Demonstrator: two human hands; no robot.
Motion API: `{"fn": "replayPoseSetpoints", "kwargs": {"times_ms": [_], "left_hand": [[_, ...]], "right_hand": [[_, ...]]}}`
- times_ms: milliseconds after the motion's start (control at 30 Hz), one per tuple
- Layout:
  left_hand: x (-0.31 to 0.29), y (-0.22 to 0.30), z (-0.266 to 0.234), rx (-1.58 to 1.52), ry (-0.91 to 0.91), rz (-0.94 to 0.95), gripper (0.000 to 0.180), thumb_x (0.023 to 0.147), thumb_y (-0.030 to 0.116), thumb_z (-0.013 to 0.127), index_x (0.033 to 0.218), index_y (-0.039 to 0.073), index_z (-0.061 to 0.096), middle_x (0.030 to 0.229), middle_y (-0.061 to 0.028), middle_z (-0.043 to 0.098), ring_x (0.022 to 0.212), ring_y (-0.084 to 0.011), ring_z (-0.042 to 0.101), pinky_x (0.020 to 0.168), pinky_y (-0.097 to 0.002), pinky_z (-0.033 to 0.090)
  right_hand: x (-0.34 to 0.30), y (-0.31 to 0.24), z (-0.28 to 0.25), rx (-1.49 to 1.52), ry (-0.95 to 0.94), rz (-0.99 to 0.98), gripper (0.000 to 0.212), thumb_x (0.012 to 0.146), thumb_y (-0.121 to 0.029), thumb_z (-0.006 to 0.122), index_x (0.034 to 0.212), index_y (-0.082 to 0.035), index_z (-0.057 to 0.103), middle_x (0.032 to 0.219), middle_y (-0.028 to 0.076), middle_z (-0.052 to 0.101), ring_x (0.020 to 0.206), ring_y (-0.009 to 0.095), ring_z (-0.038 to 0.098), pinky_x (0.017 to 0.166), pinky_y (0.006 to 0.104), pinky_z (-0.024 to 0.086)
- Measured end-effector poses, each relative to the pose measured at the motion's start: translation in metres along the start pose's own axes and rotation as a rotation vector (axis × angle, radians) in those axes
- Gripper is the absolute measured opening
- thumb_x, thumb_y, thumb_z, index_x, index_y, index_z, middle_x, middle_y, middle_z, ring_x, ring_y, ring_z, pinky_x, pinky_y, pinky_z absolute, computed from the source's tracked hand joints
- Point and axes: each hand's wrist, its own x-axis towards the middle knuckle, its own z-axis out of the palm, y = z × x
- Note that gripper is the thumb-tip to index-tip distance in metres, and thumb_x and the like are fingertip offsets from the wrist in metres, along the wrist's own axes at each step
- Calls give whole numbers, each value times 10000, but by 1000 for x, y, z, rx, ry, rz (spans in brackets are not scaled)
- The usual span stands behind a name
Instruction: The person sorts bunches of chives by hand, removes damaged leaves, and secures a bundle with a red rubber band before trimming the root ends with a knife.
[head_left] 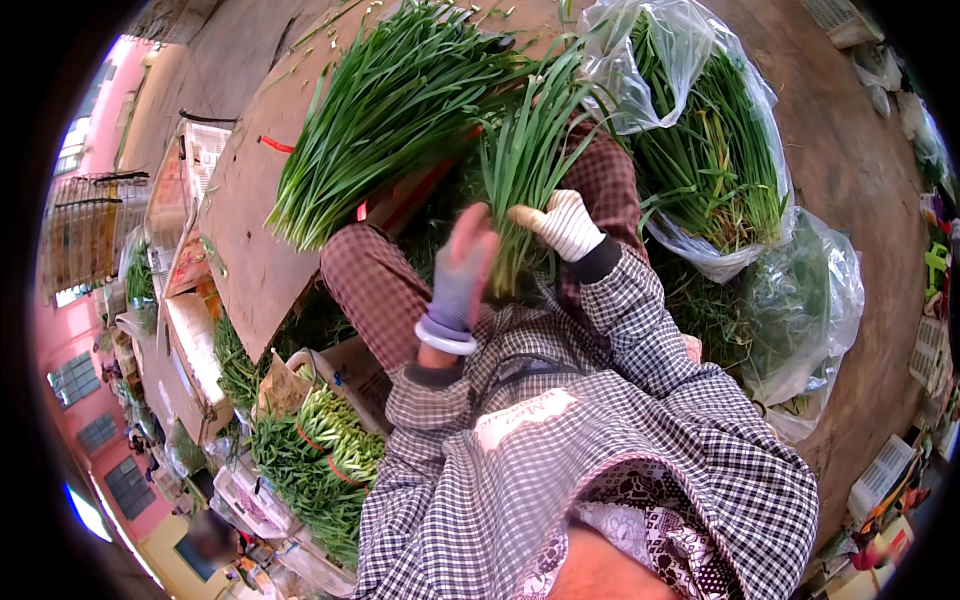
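Observation:
A loose bunch of long green garlic chives point(528, 150) stands between my knees, its stem ends hanging down toward my lap. My right hand point(562, 226), in a white striped glove, is closed round the lower stems. At the bunch's left side is my left hand point(462, 268), in a greyish glove with a pale bangle at the wrist. Motion smears its fingers, so I cannot tell whether they grip any stems. A large heap of garlic chives point(400, 125) lies on a brown board point(245, 235) ahead to the left.
On the right, an open clear plastic bag point(690, 60) holds more chives point(715, 160). Another clear bag point(815, 310) lies nearer. Bundled greens point(320, 460) with red ties fill a container at my left. Loose leaves point(700, 315) litter the ground by my right knee.

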Motion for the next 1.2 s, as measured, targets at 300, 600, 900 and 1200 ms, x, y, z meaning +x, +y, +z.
{"fn": "replayPoseSetpoints", "kwargs": {"times_ms": [300,600,900,1200], "left_hand": [[9,-4,-22,-190,-118,-168,528,956,218,603,1379,-45,427,1145,-60,633,918,-75,617,773,-205,488],[12,-13,-3,-134,-159,-102,419,915,102,655,1284,-40,514,1076,-43,648,921,-104,623,828,-254,505],[-14,-2,1,28,-167,-210,341,941,187,641,1198,-22,564,972,-34,662,773,-67,620,691,-203,499],[-41,-22,-37,-1,-73,-149,403,971,241,594,1261,-28,525,995,-92,670,792,-100,627,694,-226,507]], "right_hand": [[5,5,-5,68,-45,0,257,788,-214,769,905,4,700,527,25,550,429,96,467,412,275,367],[13,10,2,-50,-44,-306,406,714,-338,789,884,16,686,724,120,678,626,144,637,591,310,504],[11,6,0,98,81,-97,317,650,-175,813,890,-2,699,771,86,710,693,135,655,661,293,528],[13,-26,-25,191,139,-188,217,650,-113,790,835,-23,721,774,32,705,704,91,633,655,274,512]]}}
